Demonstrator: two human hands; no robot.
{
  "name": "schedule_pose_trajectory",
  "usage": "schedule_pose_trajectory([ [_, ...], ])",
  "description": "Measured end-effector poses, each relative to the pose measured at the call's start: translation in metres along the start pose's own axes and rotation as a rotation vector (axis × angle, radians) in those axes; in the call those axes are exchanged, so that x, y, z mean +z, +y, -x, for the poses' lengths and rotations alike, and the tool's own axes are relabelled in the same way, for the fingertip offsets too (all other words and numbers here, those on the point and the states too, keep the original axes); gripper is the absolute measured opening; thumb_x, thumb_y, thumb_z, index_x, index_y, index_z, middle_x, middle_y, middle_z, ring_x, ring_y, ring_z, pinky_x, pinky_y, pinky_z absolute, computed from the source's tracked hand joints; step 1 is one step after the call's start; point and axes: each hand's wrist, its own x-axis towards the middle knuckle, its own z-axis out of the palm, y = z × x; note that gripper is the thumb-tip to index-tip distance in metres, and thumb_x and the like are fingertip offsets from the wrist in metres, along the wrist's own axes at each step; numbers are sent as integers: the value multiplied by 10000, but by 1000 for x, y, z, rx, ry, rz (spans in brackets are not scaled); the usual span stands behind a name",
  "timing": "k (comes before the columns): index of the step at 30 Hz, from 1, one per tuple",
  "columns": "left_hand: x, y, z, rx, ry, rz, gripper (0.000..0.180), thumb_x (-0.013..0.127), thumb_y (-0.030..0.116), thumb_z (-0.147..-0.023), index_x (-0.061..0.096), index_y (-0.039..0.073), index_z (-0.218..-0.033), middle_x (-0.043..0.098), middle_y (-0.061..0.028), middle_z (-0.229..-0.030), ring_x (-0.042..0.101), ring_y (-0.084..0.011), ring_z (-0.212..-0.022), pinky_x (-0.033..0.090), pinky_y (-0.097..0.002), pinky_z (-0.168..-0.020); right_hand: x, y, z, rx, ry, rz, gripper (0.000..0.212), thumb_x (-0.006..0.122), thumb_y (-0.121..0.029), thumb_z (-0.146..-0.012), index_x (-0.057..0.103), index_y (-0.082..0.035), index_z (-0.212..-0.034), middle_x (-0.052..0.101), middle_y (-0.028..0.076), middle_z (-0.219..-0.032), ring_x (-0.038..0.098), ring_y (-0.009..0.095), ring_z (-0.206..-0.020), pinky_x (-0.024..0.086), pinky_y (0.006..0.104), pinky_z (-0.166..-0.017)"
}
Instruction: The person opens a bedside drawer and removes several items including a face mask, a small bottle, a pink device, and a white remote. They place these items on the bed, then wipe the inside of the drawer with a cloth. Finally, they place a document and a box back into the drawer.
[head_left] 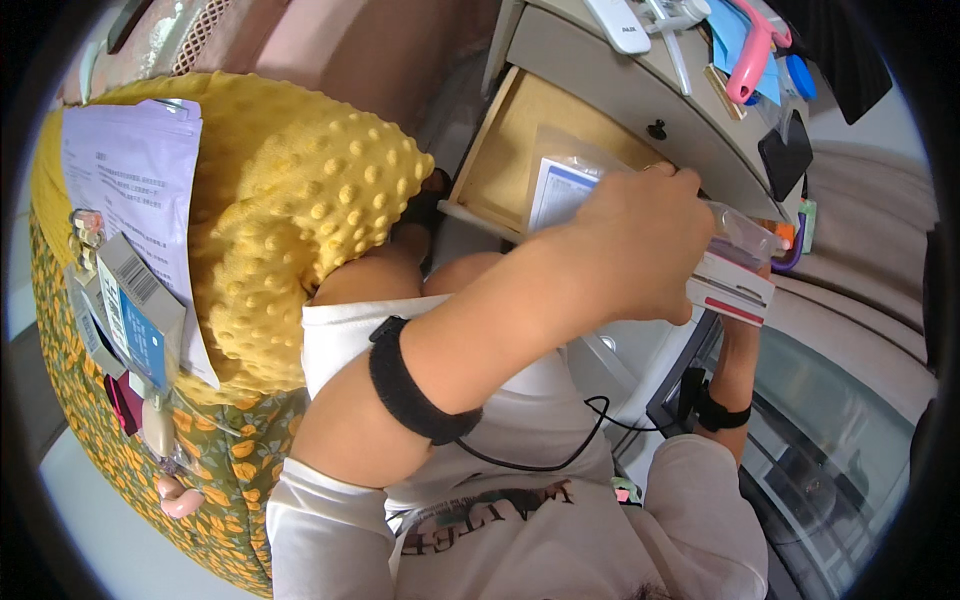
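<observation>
My left hand (650, 240) reaches across in front of me, fingers curled down by a stack of small boxes. The back of the hand hides what its fingers hold, if anything. My right hand (765, 272) is mostly hidden behind the stack and supports it from the far side. A white box with a red stripe (735, 307) faces me. A clear plastic bag (745, 236) lies just above the boxes. Left of my left hand, a clear bag with a blue-edged white card (560, 195) lies in an open wooden drawer (500, 140).
A grey cabinet (600, 75) holds a white device (618, 25), a pink-handled tool (750, 55) and a dark flat object (786, 158). To the left, a yellow dotted blanket (300, 180) bears a lilac pouch (140, 190); a blue-white box (145, 325) lies nearby. A black cable (540, 468) crosses my lap.
</observation>
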Motion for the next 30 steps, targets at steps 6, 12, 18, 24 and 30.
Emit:
schedule_pose_trajectory([
  [6, -22, -15, 0, -114, 79, -44, 398, 716, 273, -599, 663, -7, -877, 639, -194, -813, 623, -332, -777, 499, -382, -730, 6, 31, -24, 199, 43, -398, 446, 530, -327, -913, 461, -76, -1276, 527, 100, -1251, 501, 216, -1169, 387, 396, -1012],
  [12, -44, -11, 4, -110, 274, -73, 322, 759, 236, -562, 665, -8, -751, 635, -179, -730, 638, -345, -737, 516, -395, -693, 57, 161, -56, 360, 77, 471, 613, 458, -427, -930, 278, -92, -1411, 320, 121, -1436, 275, 294, -1337, 243, 474, -1082],
  [18, -63, -2, 3, -112, 391, 47, 315, 685, 208, -670, 654, -52, -845, 633, -244, -776, 637, -366, -763, 508, -378, -704, 89, 211, -80, 209, -387, 1135, 698, 444, -467, -921, 191, -88, -1450, 203, 139, -1497, 162, 332, -1381, 180, 514, -1094],
  [24, -67, 3, 1, -125, 586, 125, 309, 708, 176, -645, 661, -58, -840, 647, -227, -760, 660, -305, -710, 510, -343, -674, 96, 183, -41, 18, -660, 1320, 803, 462, -487, -894, 82, -79, -1471, 44, 128, -1538, 23, 335, -1411, 90, 558, -1096],
  [30, -66, 5, -4, -297, 606, 62, 339, 711, 197, -636, 658, -62, -849, 649, -226, -779, 654, -315, -719, 508, -348, -687, 89, 150, -27, -323, -918, 1280, 662, 477, -385, -908, 245, -46, -1426, 201, 144, -1499, 153, 286, -1397, 121, 521, -1108],
])
